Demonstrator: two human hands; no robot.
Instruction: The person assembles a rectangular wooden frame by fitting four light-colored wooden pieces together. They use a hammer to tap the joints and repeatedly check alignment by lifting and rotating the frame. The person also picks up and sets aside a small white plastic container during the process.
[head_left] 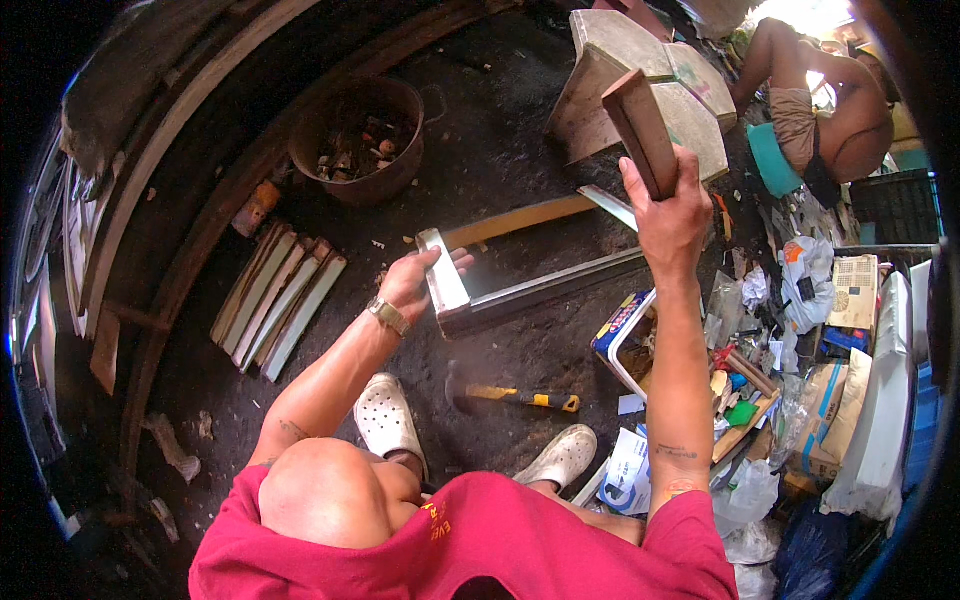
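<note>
Frame (448, 282) end held loosely by L hand (408, 284) (half-curled); R hand (672, 218) clenched w/ brown block (640, 132).

The light is uneven: strong white glare burns out the far right corner, behind the crouching person (852, 138), who is partly in shade. The floor (480, 120) is very dark, and inside the round pot (375, 190) at the far left, details are hard to see. The near red shirt (470, 530) is well lit, and the rectangular frame (445, 275) shines pale at its left end. The hammer (530, 399) has a soft, dim head — almost lost against the floor. The wide lens bends the left beams (155, 150) into arcs — its rim falls to black.
</note>
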